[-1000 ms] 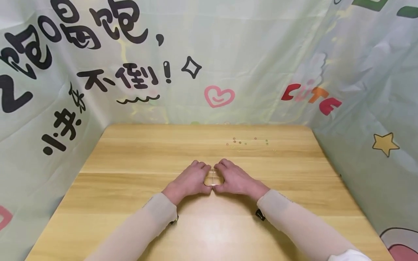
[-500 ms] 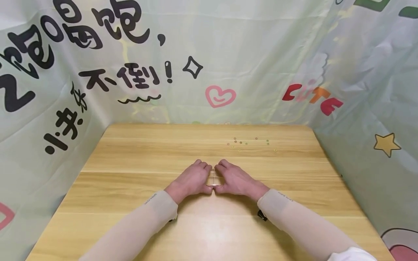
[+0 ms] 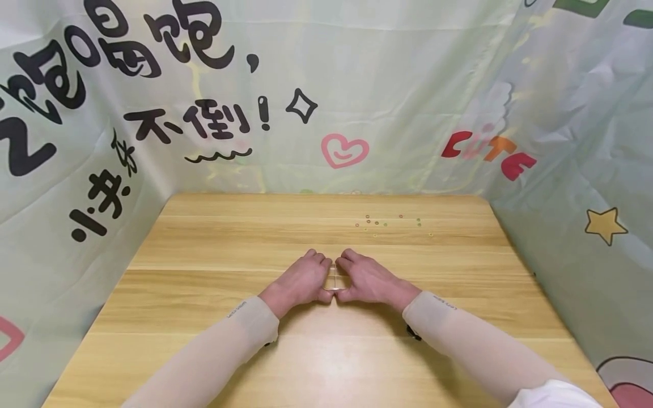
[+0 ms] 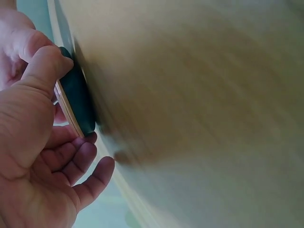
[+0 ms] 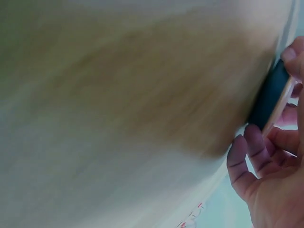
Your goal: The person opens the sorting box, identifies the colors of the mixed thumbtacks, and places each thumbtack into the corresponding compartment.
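Observation:
A small flat box [image 3: 335,281] with a thin shiny rim and thin cross lines on its top is held low over or on the table, midway between my hands. In the left wrist view the box [image 4: 78,97] shows a dark teal side and a light tan edge. My left hand [image 3: 305,277] pinches its left side, thumb at the near edge and fingers at the far edge. My right hand [image 3: 368,279] grips the right side the same way. The fingertips of both hands nearly meet, and the hands cover the box's ends.
Several tiny rings [image 3: 376,222], reddish, green and yellow, lie scattered on the wooden table [image 3: 214,255] beyond my right hand. A printed cloth [image 3: 408,85] hangs behind the table and along both its sides.
Both hands have settled slightly further over the box, so its rounded near corners are now covered. The head view has shifted a little. The tiny rings lie as before.

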Available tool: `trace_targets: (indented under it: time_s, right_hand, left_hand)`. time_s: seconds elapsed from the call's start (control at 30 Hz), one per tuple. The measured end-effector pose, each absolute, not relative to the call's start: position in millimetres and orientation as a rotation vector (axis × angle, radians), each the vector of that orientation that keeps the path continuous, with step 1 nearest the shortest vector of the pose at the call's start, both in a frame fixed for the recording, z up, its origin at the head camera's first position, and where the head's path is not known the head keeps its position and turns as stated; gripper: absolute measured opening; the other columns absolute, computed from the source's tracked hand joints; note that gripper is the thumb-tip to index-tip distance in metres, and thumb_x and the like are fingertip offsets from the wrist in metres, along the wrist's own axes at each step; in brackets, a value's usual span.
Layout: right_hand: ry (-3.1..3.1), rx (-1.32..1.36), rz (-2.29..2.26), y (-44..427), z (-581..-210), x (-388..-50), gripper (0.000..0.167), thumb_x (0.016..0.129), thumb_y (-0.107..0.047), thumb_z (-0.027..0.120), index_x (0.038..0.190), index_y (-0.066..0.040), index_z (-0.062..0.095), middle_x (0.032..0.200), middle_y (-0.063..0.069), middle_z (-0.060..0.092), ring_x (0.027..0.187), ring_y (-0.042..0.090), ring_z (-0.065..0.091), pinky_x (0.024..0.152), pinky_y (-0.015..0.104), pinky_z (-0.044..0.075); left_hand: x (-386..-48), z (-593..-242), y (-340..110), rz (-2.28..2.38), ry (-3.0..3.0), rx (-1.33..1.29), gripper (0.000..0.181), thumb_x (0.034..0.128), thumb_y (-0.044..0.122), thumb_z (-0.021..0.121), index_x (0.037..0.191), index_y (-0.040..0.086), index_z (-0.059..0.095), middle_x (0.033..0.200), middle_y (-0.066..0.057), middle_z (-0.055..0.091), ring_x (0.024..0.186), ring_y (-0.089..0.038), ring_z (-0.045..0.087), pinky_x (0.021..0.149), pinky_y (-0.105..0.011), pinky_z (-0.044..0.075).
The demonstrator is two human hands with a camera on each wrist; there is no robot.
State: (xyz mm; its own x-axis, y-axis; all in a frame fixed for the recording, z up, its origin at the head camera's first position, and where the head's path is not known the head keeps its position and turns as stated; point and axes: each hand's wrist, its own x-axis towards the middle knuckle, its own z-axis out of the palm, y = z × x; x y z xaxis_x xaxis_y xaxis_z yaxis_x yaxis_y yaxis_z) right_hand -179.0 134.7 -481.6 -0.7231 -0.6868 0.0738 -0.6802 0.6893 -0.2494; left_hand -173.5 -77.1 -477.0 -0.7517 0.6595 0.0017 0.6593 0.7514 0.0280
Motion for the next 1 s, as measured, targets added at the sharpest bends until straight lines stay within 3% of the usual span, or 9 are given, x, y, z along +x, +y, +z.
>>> trace_targets:
  time_s: [0.43,0.7,0.8,1.0]
  right_hand:
    - [2.879,-1.169,-0.364,136.5,-484.0,-177.0,0.072,0.09,-0.054,0.073,0.136,0.001,0.062,0.124,0.008,0.057,0.09,0.014,0.058,0.082,0.03,0.059]
    - [2.808,-0.995,-0.578,146.2,-480.9,-175.5,0.074,0.09,-0.049,0.077,0.146,-0.005,0.059,0.137,0.006,0.06,0.095,0.011,0.062,0.085,0.031,0.057]
    - [2.804,-0.927,-0.677,151.0,-480.0,-176.1,0.065,0.091,-0.049,0.079,0.14,-0.008,0.064,0.127,0.002,0.067,0.094,0.011,0.063,0.086,0.033,0.057]
    - [2.718,-0.784,-0.957,156.2,-480.6,-181.3,0.052,0.089,-0.05,0.083,0.123,-0.012,0.072,0.092,-0.005,0.07,0.079,0.009,0.062,0.071,0.027,0.055]
  left_hand:
    - [-171.5,-477.5,-73.3,-0.021,2.943,1.095,0.07,0.0872,0.056,0.078,0.127,0.0,0.065,0.114,-0.009,0.069,0.102,-0.023,0.056,0.096,-0.034,0.053]
    - [-172.0,-480.4,-80.3,0.459,2.833,0.979,0.07,0.0836,0.039,0.085,0.135,-0.001,0.06,0.12,-0.011,0.064,0.106,-0.024,0.053,0.095,-0.036,0.053]
    - [-173.1,-483.1,-84.9,0.66,2.752,0.855,0.077,0.084,0.038,0.087,0.143,0.0,0.056,0.13,-0.011,0.062,0.115,-0.025,0.052,0.099,-0.037,0.052]
    - [-176.2,-487.7,-91.3,0.818,2.681,0.715,0.086,0.0813,0.044,0.09,0.147,0.002,0.053,0.135,-0.01,0.059,0.122,-0.026,0.05,0.108,-0.043,0.048]
